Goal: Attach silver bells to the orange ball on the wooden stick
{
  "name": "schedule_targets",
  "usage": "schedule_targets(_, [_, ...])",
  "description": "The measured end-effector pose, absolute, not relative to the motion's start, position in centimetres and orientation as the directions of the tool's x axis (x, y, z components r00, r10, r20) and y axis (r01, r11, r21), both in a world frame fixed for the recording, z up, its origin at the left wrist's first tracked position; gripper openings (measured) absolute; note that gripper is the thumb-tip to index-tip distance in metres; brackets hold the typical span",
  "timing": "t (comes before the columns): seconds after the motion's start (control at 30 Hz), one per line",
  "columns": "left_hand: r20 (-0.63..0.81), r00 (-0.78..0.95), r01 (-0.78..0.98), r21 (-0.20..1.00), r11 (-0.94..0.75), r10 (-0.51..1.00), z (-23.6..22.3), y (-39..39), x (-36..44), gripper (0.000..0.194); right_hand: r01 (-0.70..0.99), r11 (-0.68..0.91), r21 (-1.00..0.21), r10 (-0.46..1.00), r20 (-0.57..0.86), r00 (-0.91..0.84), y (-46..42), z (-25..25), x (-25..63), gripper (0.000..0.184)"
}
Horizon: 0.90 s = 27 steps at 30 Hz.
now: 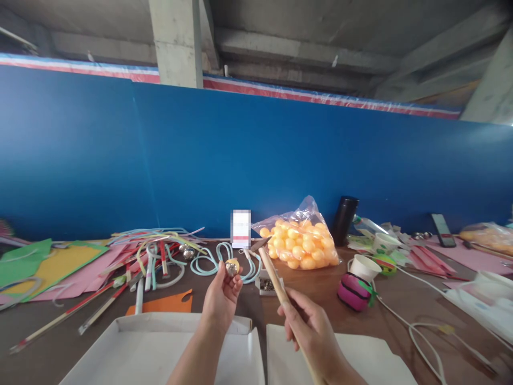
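Observation:
Held up in the fingertips of my left hand (pixel 221 299) is a small round ball (pixel 232 267), shiny silver in front with a yellow edge. My right hand (pixel 310 329) is closed around a pale wooden stick (pixel 273 272), which slants up and to the left. The stick's upper end is apart from the ball. Between the hands, partly behind the stick, sits a small open box (pixel 264 289) of tiny metal pieces. Beyond my left hand, light blue tubing (pixel 206 262) lies coiled on the table.
White open trays (pixel 156 342) lie under my forearms. A clear bag of orange balls (pixel 302 246), a black bottle (pixel 345 220), a paper cup (pixel 364 267) and a magenta pouch (pixel 353 291) stand to the right. Sticks, tubes and coloured paper (pixel 76 262) cover the left. A blue partition (pixel 256 155) rises behind.

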<state>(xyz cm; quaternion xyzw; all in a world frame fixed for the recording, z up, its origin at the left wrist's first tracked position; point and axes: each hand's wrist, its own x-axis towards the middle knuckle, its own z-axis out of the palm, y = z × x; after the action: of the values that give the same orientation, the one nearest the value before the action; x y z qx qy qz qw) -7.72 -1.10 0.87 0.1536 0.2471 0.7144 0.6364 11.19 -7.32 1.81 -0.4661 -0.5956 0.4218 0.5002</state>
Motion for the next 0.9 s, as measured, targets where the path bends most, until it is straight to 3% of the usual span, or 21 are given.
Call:
schedule_targets(0.23, [-0.078, -0.127, -0.817, 0.574, -0.06, 0.989, 0.9, -1.2, -7.6, 0.027, 0.139, 0.237, -0.961, 0.963, 0.251, 0.094, -6.0, 0.9, 12.1, 0.047])
schedule_targets(0.43, [-0.075, -0.123, -0.804, 0.593, -0.055, 0.99, 0.5, -0.9, -7.6, 0.024, 0.401, 0.189, -0.896, 0.93, 0.295, 0.22, -6.1, 1.7, 13.7, 0.05])
schedule_targets(0.57, [-0.084, -0.101, -0.81, 0.586, -0.033, 0.991, 0.4, -0.9, -7.6, 0.021, 0.772, 0.114, -0.625, 0.897, 0.399, 0.191, -7.8, 1.9, 16.5, 0.041])
schedule_targets(0.73, [-0.082, -0.096, -0.813, 0.582, -0.031, 0.992, 0.4, -0.8, -7.7, 0.02, 0.935, -0.201, -0.293, 0.947, 0.188, 0.262, -9.6, -0.9, 19.1, 0.039])
schedule_targets(0.8, [-0.079, -0.098, -0.813, 0.582, -0.034, 0.992, 0.5, -0.9, -7.7, 0.021, 0.945, -0.23, -0.231, 0.95, 0.158, 0.27, -9.7, -1.4, 19.3, 0.038])
schedule_targets(0.9, [-0.081, -0.1, -0.818, 0.574, -0.036, 0.992, 0.8, -1.1, -7.8, 0.021, 0.949, -0.201, -0.244, 0.95, 0.188, 0.249, -10.1, 0.5, 18.4, 0.035])
